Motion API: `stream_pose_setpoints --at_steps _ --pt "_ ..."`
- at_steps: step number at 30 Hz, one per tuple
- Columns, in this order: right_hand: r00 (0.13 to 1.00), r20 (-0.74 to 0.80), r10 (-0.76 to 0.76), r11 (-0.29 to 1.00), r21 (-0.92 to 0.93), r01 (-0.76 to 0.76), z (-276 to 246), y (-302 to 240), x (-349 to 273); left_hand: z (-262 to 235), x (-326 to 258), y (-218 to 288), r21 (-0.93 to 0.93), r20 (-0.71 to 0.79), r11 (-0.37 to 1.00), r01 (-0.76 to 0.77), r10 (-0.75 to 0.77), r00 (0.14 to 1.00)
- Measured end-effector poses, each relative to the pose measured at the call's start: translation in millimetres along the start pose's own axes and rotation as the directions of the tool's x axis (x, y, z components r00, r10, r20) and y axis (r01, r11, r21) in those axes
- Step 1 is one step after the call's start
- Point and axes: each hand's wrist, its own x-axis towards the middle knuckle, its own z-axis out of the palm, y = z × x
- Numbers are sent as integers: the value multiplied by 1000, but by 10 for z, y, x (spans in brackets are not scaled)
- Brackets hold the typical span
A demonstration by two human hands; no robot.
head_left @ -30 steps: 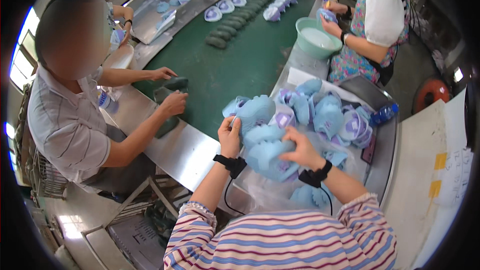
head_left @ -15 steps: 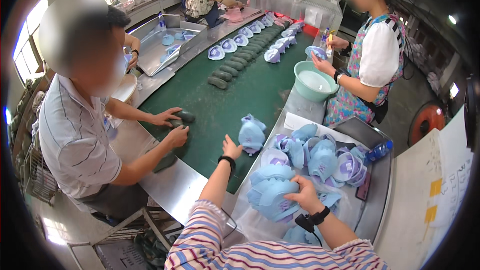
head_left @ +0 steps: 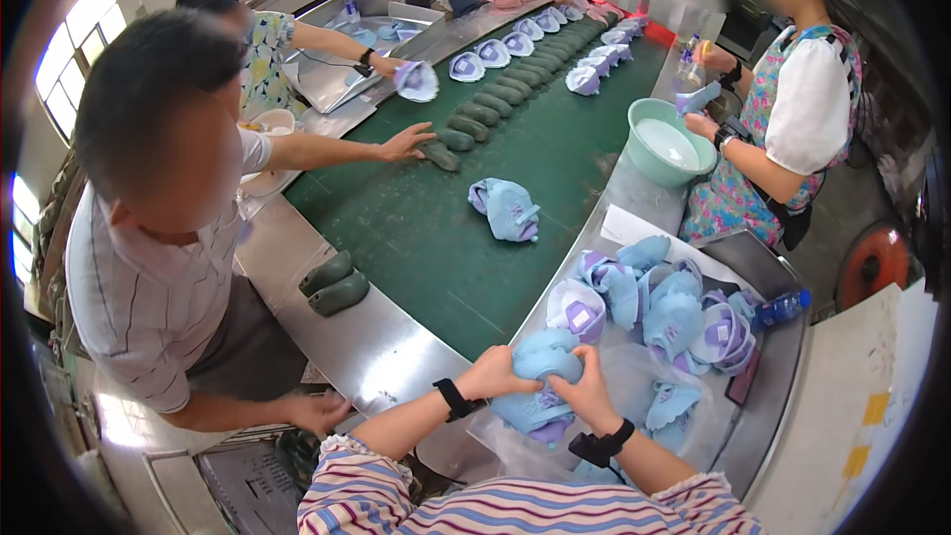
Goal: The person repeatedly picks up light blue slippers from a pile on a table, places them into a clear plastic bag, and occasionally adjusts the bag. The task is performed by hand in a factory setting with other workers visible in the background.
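Observation:
Both hands are on a small stack of light blue shoe uppers [head_left: 547,353] with purple lining, held low over the near end of the metal tray. My left hand [head_left: 494,374] grips the stack's left side, fingers bent. On the right side, my right hand [head_left: 586,394] pinches it with thumb and fingers. A loose pile of the same uppers [head_left: 677,322] lies just beyond my right hand, partly on clear plastic. One single upper [head_left: 507,210] rests on the green belt [head_left: 416,282] ahead of my hands, touched by nobody.
Dark green shoe lasts [head_left: 477,114] run down the belt between rows of uppers; a co-worker's hand [head_left: 408,143] touches the nearest. Two lasts [head_left: 337,289] lie at the left metal edge. A mint basin [head_left: 658,170] and a person stand at right; a blue bottle [head_left: 783,309] is beside the pile.
My left hand has come back from beside the single upper on the belt to the stack in my right hand. The left co-worker's hand has moved out to the row of lasts.

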Motion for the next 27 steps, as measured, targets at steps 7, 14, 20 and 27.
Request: stream_pose_setpoints --at_steps 7,14,20,27 --pt "989 -150 -13 984 173 40 -343 -392 -159 -1003 693 -315 -728 -649 537 -425 -341 680" --pt "993 -61 102 992 82 -97 -632 -147 -721 -3019 812 -667 -581 -814 730 -359 -527 246" --pt "995 31 93 993 -83 -90 -843 46 -831 -1536 610 -159 -505 -379 856 -109 -106 919" --pt "975 48 215 892 -416 -177 -1341 395 -1168 866 -183 428 -242 497 963 -122 231 836"
